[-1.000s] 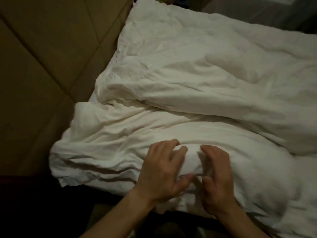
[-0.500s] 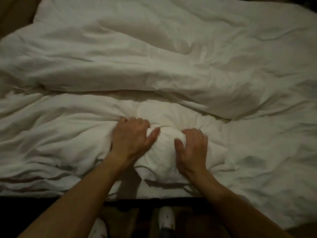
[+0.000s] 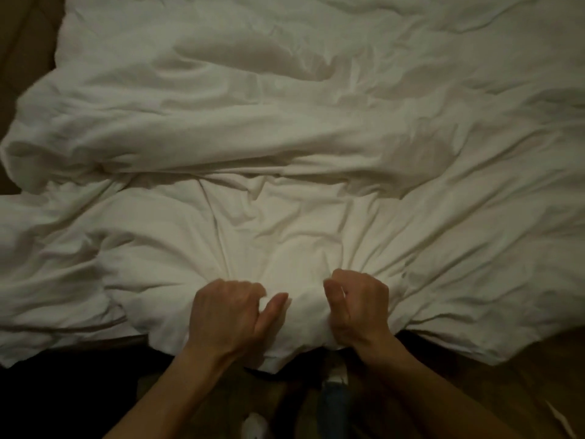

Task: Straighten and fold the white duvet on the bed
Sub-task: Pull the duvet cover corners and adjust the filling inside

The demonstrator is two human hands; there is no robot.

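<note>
Duvet [image 3: 285, 191], white and heavily creased, is covering nearly the whole bed and hanging over its near edge. A thick rolled fold [image 3: 221, 137] is running across the duvet beyond the hands, with flatter, wrinkled cloth lying on either side of it. Left hand [image 3: 228, 315] is gripping a bunch of the duvet at its near edge, fingers curled into the cloth and thumb lying along a small puffed ridge. Right hand [image 3: 357, 305] is clenching the duvet just beside that ridge, fingers tucked in, and creases are fanning out from both grips toward the rolled fold. Below the duvet's near edge, wooden floor [image 3: 506, 391] is showing, together with a white shoe [image 3: 253, 426] and a second foot [image 3: 337, 380] with a blue trouser leg. A brown padded surface [image 3: 28, 42] is lying beyond the duvet's far left corner.
</note>
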